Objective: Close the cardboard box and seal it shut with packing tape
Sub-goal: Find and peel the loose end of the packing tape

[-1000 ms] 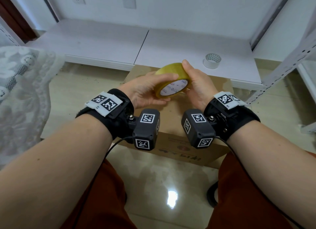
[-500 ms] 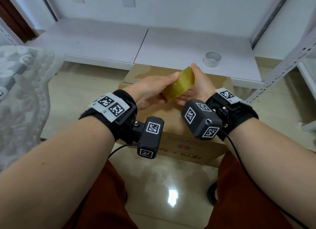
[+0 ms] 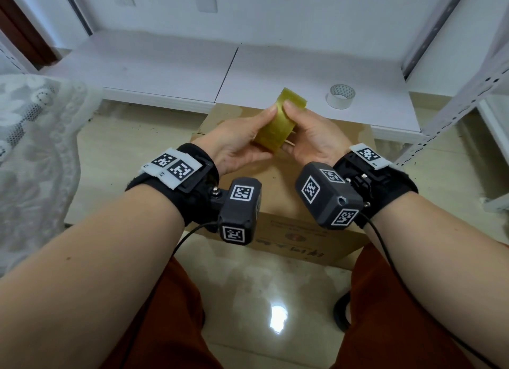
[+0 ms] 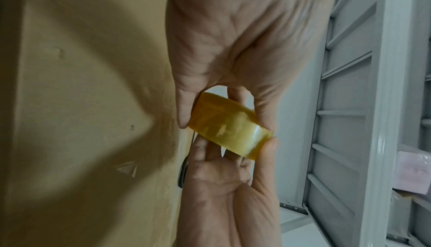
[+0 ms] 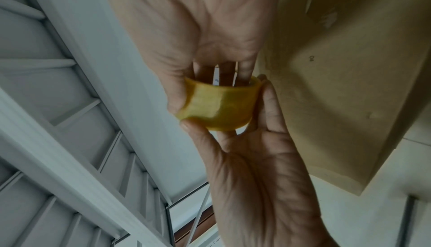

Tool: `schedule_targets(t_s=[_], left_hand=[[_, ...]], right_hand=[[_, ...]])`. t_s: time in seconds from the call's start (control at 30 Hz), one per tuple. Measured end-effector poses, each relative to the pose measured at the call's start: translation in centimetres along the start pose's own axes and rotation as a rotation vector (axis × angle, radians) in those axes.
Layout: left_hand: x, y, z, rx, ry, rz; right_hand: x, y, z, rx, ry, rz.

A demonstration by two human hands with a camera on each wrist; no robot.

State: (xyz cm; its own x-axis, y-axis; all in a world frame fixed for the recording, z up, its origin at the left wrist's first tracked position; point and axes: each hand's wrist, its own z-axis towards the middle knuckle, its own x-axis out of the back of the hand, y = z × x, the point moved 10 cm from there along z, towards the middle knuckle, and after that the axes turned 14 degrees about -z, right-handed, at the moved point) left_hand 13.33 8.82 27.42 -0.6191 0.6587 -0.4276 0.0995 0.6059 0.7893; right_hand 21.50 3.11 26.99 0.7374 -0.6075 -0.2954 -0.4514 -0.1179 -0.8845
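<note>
Both hands are curled round the tape roll [image 3: 276,124], held up over the closed top of the cardboard box [image 3: 286,175]; the left hand [image 3: 242,145] pinches it with thumb on the near band and fingers under and behind, and the right hand [image 3: 311,140] grips the other side, thumb tip on the upper rim beside the left thumb, fingers tucked inside the core as the right wrist view shows [image 5: 224,74]. A second ago the roll faced the head camera with its white core plain to see; half a second ago it had been tipped edge-on; now it is turned further so the yellow outer band lies uppermost and both thumbs meet on it, which I judge to be a search for the loose end of the tape, felt for with the thumb tips. No free strip is visible in any view, so the end seems not yet lifted. The box sits on the floor in front of the knees, against the low white shelf [image 3: 165,73], its flaps down and flat, no tape on the part of the top that shows; closing looks done and sealing not begun. A second, white roll [image 3: 340,96] stands on the shelf beyond, well apart from the hands; a lace cloth [image 3: 35,137] hangs at the left.
</note>
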Motion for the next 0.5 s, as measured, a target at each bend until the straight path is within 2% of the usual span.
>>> schedule_targets(t_s=[0.1,0.2,0.4,0.5], left_hand=[[0.5,0.1,0.1,0.003,0.015,-0.11],[0.8,-0.1,0.2,0.013,0.03,-0.124],[0.7,-0.2,0.0,0.017,0.053,-0.043],[0.8,0.0,-0.4,0.025,0.083,-0.011]], right_hand=[[-0.9,-0.3,-0.2,0.022,-0.064,-0.046],[-1.2,-0.4,-0.3,0.037,-0.09,-0.073],[0.0,0.0,-0.2,0.026,0.069,0.017],[0.1,-0.1,-0.2,0.009,0.065,0.008]])
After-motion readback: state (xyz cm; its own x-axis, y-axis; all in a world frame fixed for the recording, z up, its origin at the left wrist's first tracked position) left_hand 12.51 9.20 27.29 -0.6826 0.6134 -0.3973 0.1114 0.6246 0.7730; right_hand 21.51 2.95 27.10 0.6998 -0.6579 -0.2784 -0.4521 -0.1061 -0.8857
